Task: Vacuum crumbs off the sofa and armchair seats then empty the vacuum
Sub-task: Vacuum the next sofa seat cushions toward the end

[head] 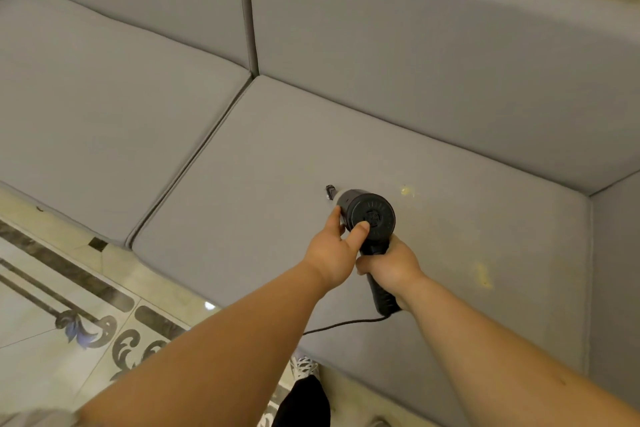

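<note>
A small black handheld vacuum with a round vented rear cap [371, 217] is pointed nose-down at the right-hand grey fabric seat cushion of the sofa [263, 163], its long axis running from the handle near the person up and away to the nozzle tip [330, 192], which sits on or just above the fabric; I cannot tell which. The right hand [389, 262] is wrapped firmly round the black handle, and the left hand [334, 248] steadies the motor body, thumb laid across the rear cap and fingers curled round its left side. A thin black power cord [341, 325] trails from the handle's base toward the front edge of the seat. The coming move turns on this: the clearest pale yellow crumb patch [406, 191] lies just beside the vacuum body to its right, on the right hand's side, while the nozzle points slightly left of it; a second yellowish smear of crumbs [483, 274] lies further right and nearer the person. In my judgement the nozzle must swing rightward, pivoting at the right wrist, to reach either
</note>
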